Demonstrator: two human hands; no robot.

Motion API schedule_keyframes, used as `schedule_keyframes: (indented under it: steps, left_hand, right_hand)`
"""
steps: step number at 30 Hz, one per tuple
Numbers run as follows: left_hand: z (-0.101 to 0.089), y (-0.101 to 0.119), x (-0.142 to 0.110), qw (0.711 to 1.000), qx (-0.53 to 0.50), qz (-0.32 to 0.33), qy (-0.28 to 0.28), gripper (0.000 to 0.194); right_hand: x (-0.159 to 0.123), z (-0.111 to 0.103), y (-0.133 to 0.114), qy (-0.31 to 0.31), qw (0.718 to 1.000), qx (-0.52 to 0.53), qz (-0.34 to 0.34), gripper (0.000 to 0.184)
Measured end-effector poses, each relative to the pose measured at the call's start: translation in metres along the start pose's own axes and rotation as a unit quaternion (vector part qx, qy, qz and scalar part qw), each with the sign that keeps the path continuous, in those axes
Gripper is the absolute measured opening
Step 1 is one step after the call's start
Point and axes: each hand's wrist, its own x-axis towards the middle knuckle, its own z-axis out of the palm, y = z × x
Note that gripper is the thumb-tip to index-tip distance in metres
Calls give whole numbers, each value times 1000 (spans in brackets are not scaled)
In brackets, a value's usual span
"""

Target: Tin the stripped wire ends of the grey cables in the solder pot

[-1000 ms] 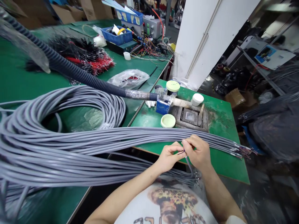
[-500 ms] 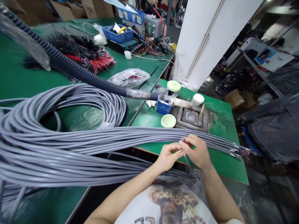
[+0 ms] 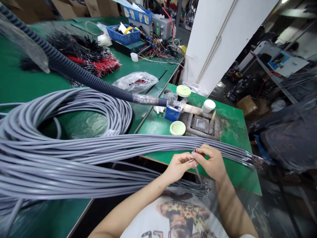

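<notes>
left hand (image 3: 177, 169): narrow pinch on thin dark wires (image 3: 192, 160), just beside the right hand.
right hand (image 3: 210, 162): narrow pinch on the end of a grey cable (image 3: 197, 170), small coloured wires showing at the fingertips.
cable bundle (image 3: 148, 145): just behind the hands.
green workbench (image 3: 235, 168): under and ahead of the hands.
pale green lid (image 3: 177, 128): ahead of the hands, on the workbench.
cable coil (image 3: 74, 114): well left of the hands.
black corrugated hose (image 3: 81, 77): far ahead and left of the hands.
</notes>
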Motion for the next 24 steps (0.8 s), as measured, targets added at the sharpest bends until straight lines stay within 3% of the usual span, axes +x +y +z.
schedule_keyframes:
  steps: [4, 8, 14, 16, 19, 24]
  left_hand:
    - [1, -3, 0, 1000, -17, -23, 3, 22]
    - [-2, -4, -1, 998, -35, -30, 47, 23]
    - [-4, -1, 2, 989, -110, -66, 73, 29]
    - [-4, 1, 2, 985, -137, -78, 72, 30]
    - [-5, 5, 4, 980, -169, -84, 67, 29]
    - [-8, 8, 9, 974, -206, -73, 57, 26]
  right_hand:
    - [-2, 15, 1, 57, 998, 0, -9, 24]
    - [-3, 16, 3, 89, 995, 33, -12, 27]
    - [-10, 15, 15, 92, 994, 57, -19, 15]
    - [-13, 12, 22, 103, 993, 35, -47, 12]
    - [-19, 6, 31, 92, 987, -25, -131, 26]
    - [-26, 7, 36, -11, 958, -122, -259, 43]
